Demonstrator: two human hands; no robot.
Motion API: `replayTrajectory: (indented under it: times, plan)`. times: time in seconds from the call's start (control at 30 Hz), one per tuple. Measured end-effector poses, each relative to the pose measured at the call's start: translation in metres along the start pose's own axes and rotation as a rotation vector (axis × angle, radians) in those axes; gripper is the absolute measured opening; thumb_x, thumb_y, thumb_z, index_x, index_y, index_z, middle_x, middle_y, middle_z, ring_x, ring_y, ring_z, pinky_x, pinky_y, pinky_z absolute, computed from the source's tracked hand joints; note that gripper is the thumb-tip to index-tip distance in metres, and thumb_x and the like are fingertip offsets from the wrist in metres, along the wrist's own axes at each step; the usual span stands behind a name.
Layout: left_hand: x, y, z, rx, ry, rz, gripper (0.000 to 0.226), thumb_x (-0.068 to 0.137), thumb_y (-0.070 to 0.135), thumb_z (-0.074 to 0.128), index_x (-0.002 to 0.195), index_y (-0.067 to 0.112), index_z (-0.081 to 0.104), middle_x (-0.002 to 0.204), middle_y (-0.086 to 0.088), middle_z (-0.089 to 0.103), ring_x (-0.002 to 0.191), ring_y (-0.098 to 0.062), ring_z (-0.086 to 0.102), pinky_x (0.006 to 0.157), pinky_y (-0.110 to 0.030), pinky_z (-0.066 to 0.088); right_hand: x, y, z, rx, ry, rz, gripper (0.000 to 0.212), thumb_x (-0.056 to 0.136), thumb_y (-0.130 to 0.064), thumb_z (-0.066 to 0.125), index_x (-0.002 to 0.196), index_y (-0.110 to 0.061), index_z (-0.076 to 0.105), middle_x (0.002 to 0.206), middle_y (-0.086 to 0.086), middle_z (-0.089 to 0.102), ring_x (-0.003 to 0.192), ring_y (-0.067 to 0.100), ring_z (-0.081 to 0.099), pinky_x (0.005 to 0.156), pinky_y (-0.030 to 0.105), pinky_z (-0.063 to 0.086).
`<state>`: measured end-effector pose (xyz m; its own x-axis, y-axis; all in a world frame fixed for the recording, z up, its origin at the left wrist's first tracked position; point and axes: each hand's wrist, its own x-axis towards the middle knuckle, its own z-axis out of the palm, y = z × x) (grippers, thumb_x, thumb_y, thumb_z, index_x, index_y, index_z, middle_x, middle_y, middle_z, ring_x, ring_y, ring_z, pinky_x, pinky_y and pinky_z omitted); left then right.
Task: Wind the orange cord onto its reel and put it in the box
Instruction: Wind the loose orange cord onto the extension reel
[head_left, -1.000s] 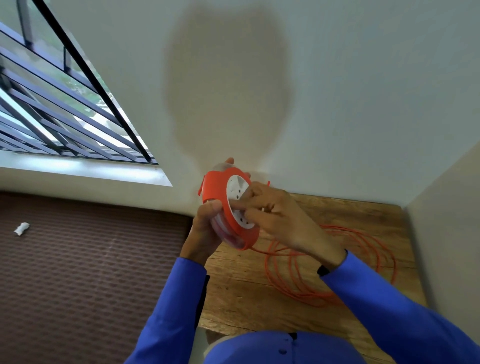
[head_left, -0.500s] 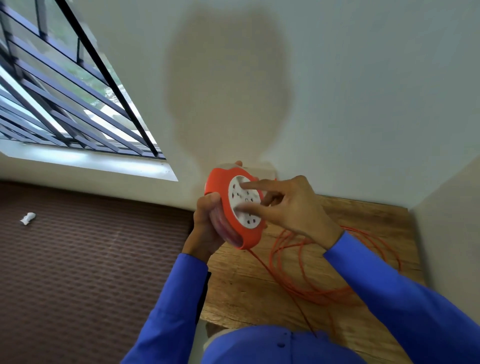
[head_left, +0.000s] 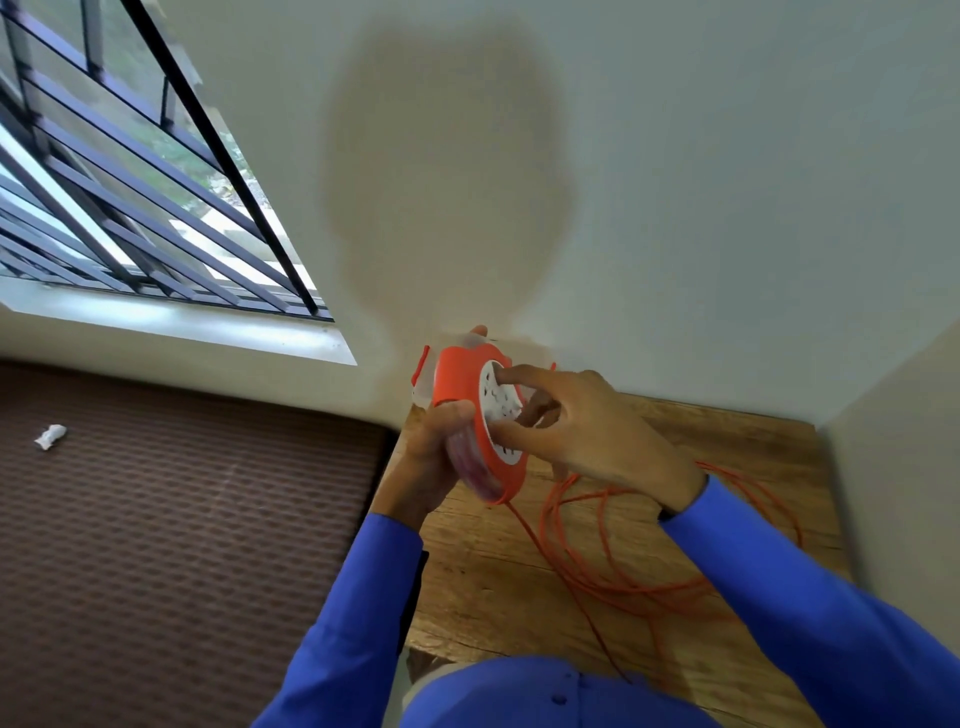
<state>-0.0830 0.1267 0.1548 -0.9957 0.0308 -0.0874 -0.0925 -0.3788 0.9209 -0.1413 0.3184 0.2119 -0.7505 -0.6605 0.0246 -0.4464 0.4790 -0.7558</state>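
Daylight is admitted through the barred window (head_left: 130, 208) up and to the left of the hands, where the sill is glared out. A soft, broad shadow is cast on the wall (head_left: 727, 182) above them. Straight lines are bent near the edges, and mild blur is seen throughout.

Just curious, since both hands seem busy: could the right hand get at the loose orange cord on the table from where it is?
Probably yes. The right hand sits on the white face of the reel, with the loose orange cord lying in open loops on the wooden table just below it. Nothing lies between them, though it would have to leave the reel.
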Motion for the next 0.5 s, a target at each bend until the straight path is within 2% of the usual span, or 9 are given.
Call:
replayTrajectory:
  times: [0.07, 0.1, 0.13, 0.17, 0.23, 0.33, 0.4, 0.43, 0.5]
  plan:
    - [-0.002, -0.001, 0.004, 0.015, 0.005, -0.003, 0.142, 0.063, 0.067, 0.095, 0.169, 0.006, 0.024, 0.129, -0.02, 0.069, 0.109, -0.03, 0.076, 0.087, -0.041, 0.064, 0.001, -0.006, 0.002, 0.115, 0.016, 0.061, 0.071, 0.085, -0.07, 0.069, 0.146, -0.034, 0.061, 0.089, -0.011, 0.079, 0.049, 0.014, 0.075, 0.049, 0.025, 0.063]
    - [-0.004, -0.002, 0.004, 0.022, 0.006, -0.006, 0.14, 0.063, 0.067, 0.095, 0.168, 0.006, 0.026, 0.129, -0.017, 0.071, 0.11, -0.029, 0.076, 0.088, -0.04, 0.064, 0.003, -0.007, 0.003, 0.16, 0.034, 0.1, 0.058, 0.087, -0.067, 0.072, 0.134, -0.033, 0.069, 0.083, -0.009, 0.08, 0.043, 0.012, 0.072, 0.044, 0.021, 0.058]
    - [-0.005, -0.004, 0.004, 0.032, -0.002, -0.014, 0.137, 0.063, 0.068, 0.095, 0.164, 0.005, 0.03, 0.128, -0.013, 0.073, 0.111, -0.027, 0.076, 0.089, -0.038, 0.064, 0.005, -0.008, 0.003, 0.2, 0.062, 0.142, 0.044, 0.089, -0.065, 0.073, 0.114, -0.028, 0.077, 0.074, -0.006, 0.08, 0.039, 0.009, 0.069, 0.042, 0.016, 0.053]
    - [-0.006, -0.006, 0.003, 0.05, -0.016, -0.017, 0.132, 0.062, 0.07, 0.095, 0.16, 0.004, 0.035, 0.127, -0.01, 0.074, 0.112, -0.027, 0.076, 0.089, -0.037, 0.064, 0.007, -0.008, 0.004, 0.244, 0.099, 0.193, 0.043, 0.091, -0.065, 0.071, 0.094, -0.023, 0.081, 0.063, -0.003, 0.079, 0.037, 0.005, 0.064, 0.041, 0.011, 0.047]
    - [-0.005, -0.008, 0.001, 0.085, -0.017, -0.012, 0.124, 0.061, 0.072, 0.094, 0.152, 0.007, 0.042, 0.125, -0.011, 0.073, 0.111, -0.029, 0.074, 0.09, -0.04, 0.064, 0.01, -0.007, 0.006, 0.326, 0.172, 0.305, 0.06, 0.095, -0.065, 0.066, 0.069, -0.013, 0.082, 0.047, -0.001, 0.07, 0.033, 0.0, 0.054, 0.039, 0.006, 0.038]
    - [0.002, -0.01, 0.003, 0.031, -0.017, -0.016, 0.137, 0.061, 0.068, 0.095, 0.159, -0.004, 0.034, 0.117, -0.03, 0.06, 0.102, -0.047, 0.063, 0.093, -0.063, 0.051, 0.01, -0.005, 0.012, 0.426, 0.118, 0.385, 0.073, 0.104, -0.06, 0.054, 0.062, -0.006, 0.081, 0.04, 0.002, 0.061, 0.031, 0.004, 0.044, 0.037, 0.008, 0.033]
    - [0.004, -0.009, 0.003, -0.057, -0.018, -0.038, 0.144, 0.059, 0.064, 0.098, 0.165, -0.003, 0.028, 0.12, -0.033, 0.053, 0.097, -0.048, 0.059, 0.094, -0.067, 0.042, 0.007, -0.005, 0.015, 0.494, 0.071, 0.351, 0.074, 0.107, -0.057, 0.05, 0.063, -0.005, 0.08, 0.043, 0.007, 0.064, 0.031, 0.01, 0.04, 0.037, 0.013, 0.032]
    - [0.003, -0.008, 0.002, -0.083, -0.02, -0.038, 0.137, 0.061, 0.063, 0.097, 0.166, 0.003, 0.033, 0.122, -0.034, 0.054, 0.099, -0.048, 0.06, 0.095, -0.065, 0.043, 0.005, -0.005, 0.016, 0.523, 0.05, 0.323, 0.073, 0.107, -0.057, 0.051, 0.064, -0.007, 0.08, 0.045, 0.009, 0.066, 0.032, 0.013, 0.039, 0.038, 0.015, 0.032]
    - [0.001, -0.006, -0.004, -0.1, -0.011, 0.039, 0.108, 0.07, 0.065, 0.091, 0.159, 0.019, 0.052, 0.134, -0.029, 0.063, 0.114, -0.049, 0.063, 0.101, -0.06, 0.05, 0.0, -0.005, 0.014, 0.531, 0.027, 0.239, 0.062, 0.107, -0.052, 0.055, 0.066, -0.014, 0.082, 0.053, 0.006, 0.071, 0.035, 0.011, 0.044, 0.041, 0.017, 0.035]
